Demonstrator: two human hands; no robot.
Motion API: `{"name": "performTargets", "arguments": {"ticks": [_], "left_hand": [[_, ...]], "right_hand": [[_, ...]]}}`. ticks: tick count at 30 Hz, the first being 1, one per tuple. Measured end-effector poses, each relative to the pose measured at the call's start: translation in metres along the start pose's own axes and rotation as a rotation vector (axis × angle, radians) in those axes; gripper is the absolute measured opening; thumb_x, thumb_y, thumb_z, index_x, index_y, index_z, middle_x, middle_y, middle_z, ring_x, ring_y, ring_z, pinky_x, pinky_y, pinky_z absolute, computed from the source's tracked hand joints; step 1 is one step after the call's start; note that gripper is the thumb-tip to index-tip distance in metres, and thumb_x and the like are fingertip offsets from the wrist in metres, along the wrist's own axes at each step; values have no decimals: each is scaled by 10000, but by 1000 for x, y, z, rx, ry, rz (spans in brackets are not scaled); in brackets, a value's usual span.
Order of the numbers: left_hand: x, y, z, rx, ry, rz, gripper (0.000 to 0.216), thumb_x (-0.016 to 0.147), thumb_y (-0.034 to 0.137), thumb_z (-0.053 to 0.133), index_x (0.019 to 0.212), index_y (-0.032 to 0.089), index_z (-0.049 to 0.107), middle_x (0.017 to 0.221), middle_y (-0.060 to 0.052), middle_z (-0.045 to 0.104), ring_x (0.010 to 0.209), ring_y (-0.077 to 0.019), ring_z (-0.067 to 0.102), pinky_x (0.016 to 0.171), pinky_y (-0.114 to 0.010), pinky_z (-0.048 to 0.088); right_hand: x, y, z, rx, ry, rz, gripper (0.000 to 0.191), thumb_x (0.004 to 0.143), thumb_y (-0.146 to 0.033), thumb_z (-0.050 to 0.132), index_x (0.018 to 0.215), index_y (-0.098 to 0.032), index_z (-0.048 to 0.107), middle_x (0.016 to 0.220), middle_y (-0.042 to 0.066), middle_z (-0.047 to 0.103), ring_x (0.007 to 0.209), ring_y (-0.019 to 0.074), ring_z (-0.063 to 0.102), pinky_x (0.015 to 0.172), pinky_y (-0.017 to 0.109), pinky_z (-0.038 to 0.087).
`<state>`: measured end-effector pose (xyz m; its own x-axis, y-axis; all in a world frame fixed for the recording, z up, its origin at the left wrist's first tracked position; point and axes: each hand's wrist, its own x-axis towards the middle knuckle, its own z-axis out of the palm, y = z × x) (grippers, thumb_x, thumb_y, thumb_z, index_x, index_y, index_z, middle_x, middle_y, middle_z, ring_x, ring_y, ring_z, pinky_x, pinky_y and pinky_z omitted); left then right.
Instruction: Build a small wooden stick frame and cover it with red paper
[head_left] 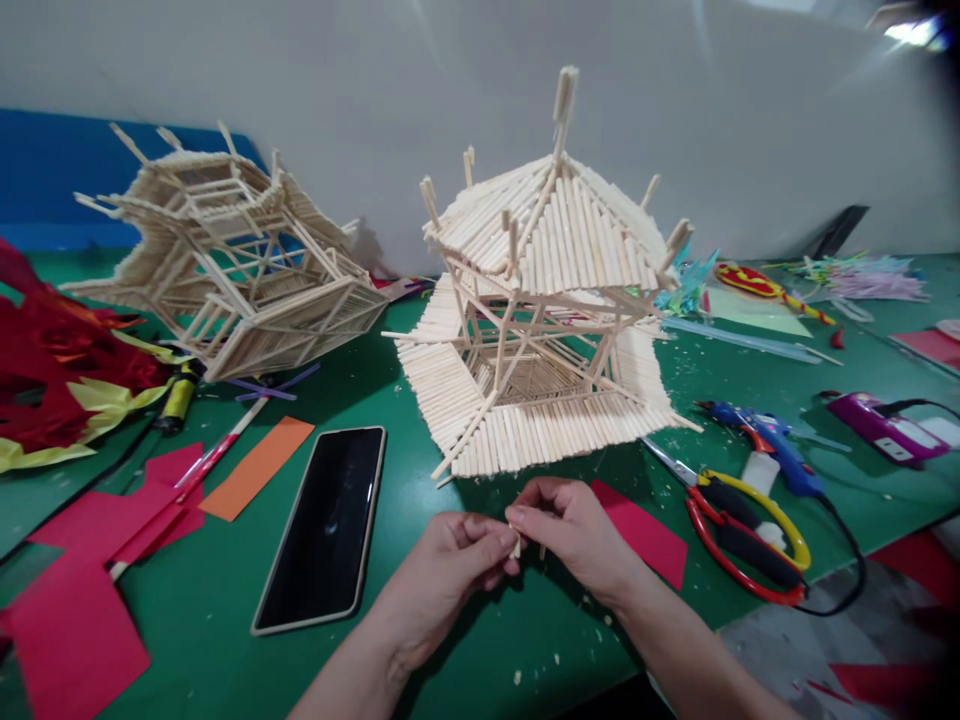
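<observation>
Both hands meet low in the middle of the view, over the green table. My left hand [457, 560] is closed, pinching a short piece of wooden stick [515, 548] between thumb and fingers. Close against it, my right hand [566, 525] is also closed, its thumb and forefinger at the top of the same piece. A second small stick end shows under the right fingers. Just beyond the hands stands a pavilion model [555, 240] made of pale wooden sticks, with a pointed roof and a wide lower skirt.
A second stick structure [240, 250] lies tilted at the back left. Left of my hands is a phone [322, 530], beside an orange paper strip [259, 468] and red paper [82, 620]. Scissors [750, 535], a blue glue gun [772, 440] and a purple device [885, 428] lie right.
</observation>
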<state>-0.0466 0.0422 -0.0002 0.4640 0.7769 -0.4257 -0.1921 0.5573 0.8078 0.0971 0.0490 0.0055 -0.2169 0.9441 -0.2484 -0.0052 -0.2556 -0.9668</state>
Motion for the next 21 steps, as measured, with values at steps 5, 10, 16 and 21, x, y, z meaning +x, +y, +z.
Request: {"name": "performTargets", "arguments": {"ticks": [5,10,16,21], "left_hand": [[2,-1,-1,-17,14,20,170,707,242,600,624,97,631,545,-15,572,480,-68,383,480,-212,247],[2,-2,-1,-26,24,18,166,706,242,602,625,99,630,544,-17,580,473,-66,385,479,-210,251],[2,-1,0,-21,28,18,161,703,243,607,632,101,636,540,-16,582,479,-68,396,480,-207,258],[2,-2,-1,-9,48,5,143,685,243,625,641,108,646,532,-9,588,471,-63,404,479,-201,266]], "right_hand": [[-1,2,-1,25,-3,4,150,678,-267,607,646,-126,568,558,-25,542,514,76,484,494,198,357],[0,7,-3,52,-22,5,178,678,-300,615,685,-125,585,583,-9,573,531,89,516,509,210,377],[0,8,-3,74,-35,-3,172,683,-297,617,689,-127,591,585,-10,582,529,84,524,507,202,383],[-1,9,-3,93,-48,-14,157,691,-291,612,690,-136,588,586,-13,586,530,85,539,511,201,399]]}}
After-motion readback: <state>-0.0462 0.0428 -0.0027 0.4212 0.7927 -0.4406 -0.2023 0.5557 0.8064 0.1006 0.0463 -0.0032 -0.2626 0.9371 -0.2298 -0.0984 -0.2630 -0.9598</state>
